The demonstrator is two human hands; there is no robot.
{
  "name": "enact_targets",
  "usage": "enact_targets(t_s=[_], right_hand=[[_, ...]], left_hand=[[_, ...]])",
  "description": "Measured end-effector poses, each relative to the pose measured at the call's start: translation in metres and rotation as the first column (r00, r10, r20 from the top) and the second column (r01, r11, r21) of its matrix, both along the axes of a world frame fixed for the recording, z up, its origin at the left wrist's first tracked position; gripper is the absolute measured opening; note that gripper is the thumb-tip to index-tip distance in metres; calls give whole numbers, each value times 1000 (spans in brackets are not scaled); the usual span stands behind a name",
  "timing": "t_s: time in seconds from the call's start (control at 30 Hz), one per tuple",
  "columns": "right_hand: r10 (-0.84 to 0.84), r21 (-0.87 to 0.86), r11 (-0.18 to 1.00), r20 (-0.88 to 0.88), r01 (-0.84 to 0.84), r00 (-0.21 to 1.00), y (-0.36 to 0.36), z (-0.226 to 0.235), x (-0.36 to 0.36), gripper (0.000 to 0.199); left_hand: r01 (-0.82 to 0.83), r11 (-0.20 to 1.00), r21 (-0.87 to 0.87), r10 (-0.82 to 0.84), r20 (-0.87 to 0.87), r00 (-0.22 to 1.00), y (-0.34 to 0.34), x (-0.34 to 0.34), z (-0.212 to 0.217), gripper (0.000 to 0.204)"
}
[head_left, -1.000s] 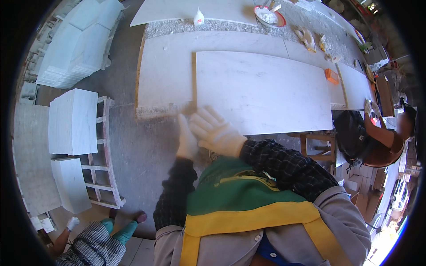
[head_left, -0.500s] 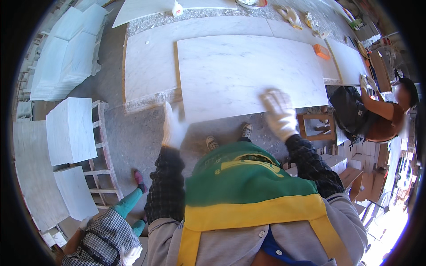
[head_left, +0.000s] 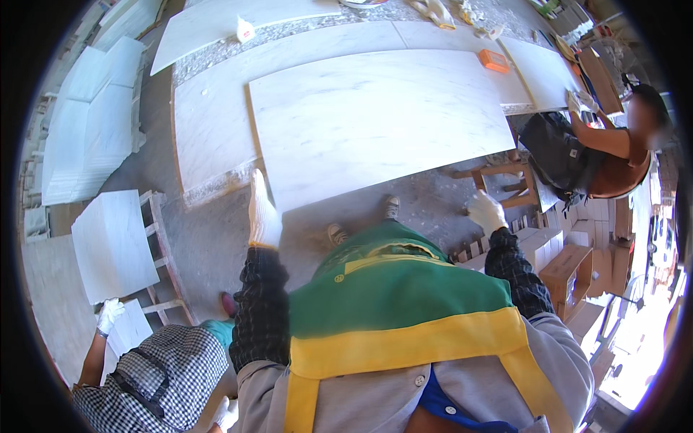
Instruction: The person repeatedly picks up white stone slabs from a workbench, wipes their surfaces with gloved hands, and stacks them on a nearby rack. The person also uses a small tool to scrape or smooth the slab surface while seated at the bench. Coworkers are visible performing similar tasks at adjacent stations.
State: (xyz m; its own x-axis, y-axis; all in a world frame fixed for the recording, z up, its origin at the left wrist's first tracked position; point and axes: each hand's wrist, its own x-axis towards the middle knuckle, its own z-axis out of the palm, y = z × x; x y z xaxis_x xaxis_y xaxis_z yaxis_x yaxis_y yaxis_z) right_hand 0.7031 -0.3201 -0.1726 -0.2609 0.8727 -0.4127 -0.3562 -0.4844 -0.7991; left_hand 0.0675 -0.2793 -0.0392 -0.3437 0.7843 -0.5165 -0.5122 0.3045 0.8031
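Slabs of pale marble fill most of the view, and the large white rectangular marble slab (head_left: pixel 375 123) lying flat on the long grey stone workbench (head_left: pixel 209 123) is the landmark here. Far to the left of this slab, a second person in a black-and-white checked garment (head_left: pixel 155 379) crouches, with one white-gloved hand (head_left: pixel 110 314) on a smaller white marble tile (head_left: pixel 112 245) that rests on a wooden rack (head_left: pixel 162 252). Above them, still left of the slab, white marble pieces are stacked on the ground (head_left: pixel 94 115).

The left hand (head_left: pixel 263 215), in a white work glove, is at the near left corner of the large slab. Its fingers are stretched out flat and it seems to touch the edge; it grips nothing. Below the near edge of the slab, two shoes (head_left: pixel 361 220) stand on the grey floor, above a green and yellow apron (head_left: pixel 390 303).

The right hand (head_left: pixel 486 211), also in a white glove, is loosely curled and holds nothing; it hangs just below the near right corner of the slab, apart from it. On the far right corner of the slab sits a small orange block (head_left: pixel 495 60). Right of the slab, a third person in a brown top (head_left: pixel 621 159) bends over the workbench.
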Motion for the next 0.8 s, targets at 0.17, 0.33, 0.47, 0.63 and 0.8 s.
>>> enact_targets(t_s=[0.17,0.33,0.47,0.63,0.8], right_hand=[[-275,-87,958,10,275,961,15,67,-95,43],[-317,-131,937,77,324,945,64,121,-151,62],[-308,45,951,257,307,916,73,120,-186,60],[-222,29,974,347,226,911,76,113,-187,64],[-147,22,988,465,154,873,85,98,-190,61]], left_hand=[[122,992,14,-108,-364,925,3,3,-3,61],[126,991,-41,-130,-503,854,6,1,-9,62],[131,985,-112,-171,-528,832,7,-2,-10,68],[175,976,-130,-218,-587,780,3,3,-16,76],[146,956,-256,-288,-710,642,5,10,-19,81]])
